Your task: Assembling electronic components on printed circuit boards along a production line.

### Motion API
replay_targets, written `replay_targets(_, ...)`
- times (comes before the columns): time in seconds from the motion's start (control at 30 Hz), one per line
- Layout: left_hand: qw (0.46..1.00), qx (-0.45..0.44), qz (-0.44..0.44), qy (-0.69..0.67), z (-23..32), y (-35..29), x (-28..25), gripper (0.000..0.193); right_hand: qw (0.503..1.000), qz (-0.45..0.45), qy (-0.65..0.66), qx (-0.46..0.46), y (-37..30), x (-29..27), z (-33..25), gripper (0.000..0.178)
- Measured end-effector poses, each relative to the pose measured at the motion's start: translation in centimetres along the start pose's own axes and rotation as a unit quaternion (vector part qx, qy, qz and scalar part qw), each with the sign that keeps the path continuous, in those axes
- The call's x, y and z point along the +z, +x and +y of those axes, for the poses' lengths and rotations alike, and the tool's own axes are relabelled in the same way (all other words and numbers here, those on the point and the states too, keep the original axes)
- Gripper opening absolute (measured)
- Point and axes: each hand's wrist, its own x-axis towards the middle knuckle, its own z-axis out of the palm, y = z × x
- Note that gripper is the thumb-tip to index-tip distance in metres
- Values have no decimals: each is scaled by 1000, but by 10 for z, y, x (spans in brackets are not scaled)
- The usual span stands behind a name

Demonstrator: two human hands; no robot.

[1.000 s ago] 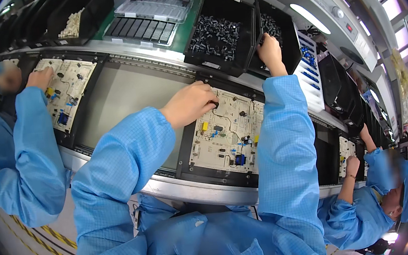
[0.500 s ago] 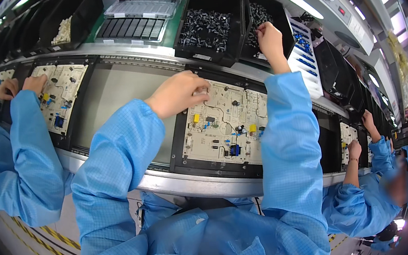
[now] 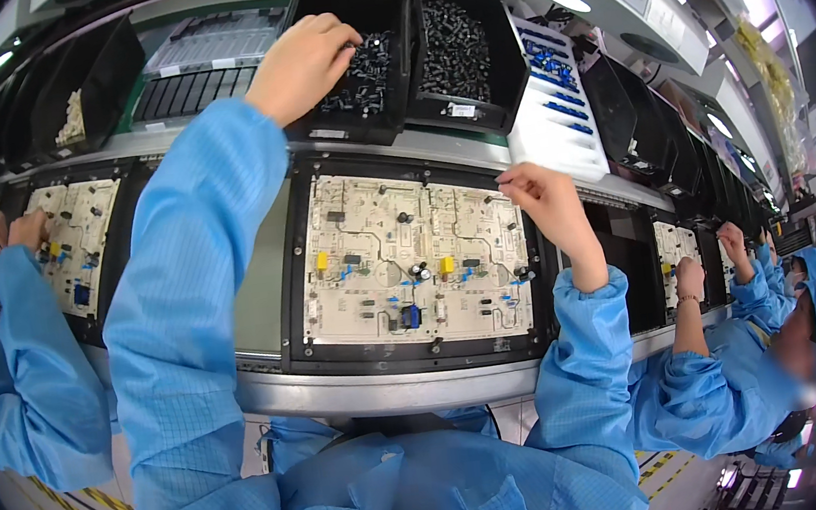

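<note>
My left hand (image 3: 304,68) hangs over the near left part of a black bin (image 3: 329,131) of small black electronic components (image 3: 370,76). Its thumb and fingers are closed together, and whatever they hold is hidden. At the upper right corner of a cream circuit board (image 3: 384,308), my right hand (image 3: 554,208) is closed in a pinch; anything in it is too small to make out. The board sits in a black frame (image 3: 409,356). Black, yellow and blue parts stand on it, among them a dark blue block (image 3: 412,317) near its lower edge.
A second black bin (image 3: 506,52) of similar parts stands to the right, beside a white tray (image 3: 577,150) with blue components. Clear-lidded cases (image 3: 214,50) lie behind my left arm. Co-workers' hands (image 3: 13,232) are at another board on the left; a co-worker (image 3: 704,382) works at right.
My left hand has gone from the board up to the left bin. My right hand has come from the right bin down to the board's corner. Board and bins now appear farther left in view.
</note>
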Motion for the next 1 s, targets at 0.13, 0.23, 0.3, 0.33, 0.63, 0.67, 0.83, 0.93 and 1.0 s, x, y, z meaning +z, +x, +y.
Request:
replay_targets(0.13,969,-92,-194,119,-17,21,52,26,994,-35,-86,-63,-6,-3,3,13)
replay_targets(0.23,938,-142,-277,150,-21,26,72,30,993,-63,-93,-30,-11,-4,4,14)
replay_targets(0.3,915,-159,-347,131,-33,25,72,30,992,-83,-96,-26,-11,-1,2,12)
replay_targets(0.33,914,-161,-349,131,-40,25,73,30,991,-86,-94,-27,-10,0,5,12)
replay_targets(0.63,904,-185,-373,100,-36,27,65,21,979,-96,-156,-91,-10,8,10,8)
replay_targets(0.67,903,-185,-374,101,-35,25,64,21,979,-94,-157,-91,-11,9,11,8)
replay_targets(0.83,935,-159,-306,78,-26,24,60,14,983,-100,-137,-65,-11,8,11,9)
replay_targets(0.93,971,-131,-199,28,-26,20,60,15,986,-105,-117,-48,-9,7,13,10)
replay_targets(1.0,973,-142,-179,-28,-21,17,55,16,988,-111,-103,-28,-8,6,16,10)
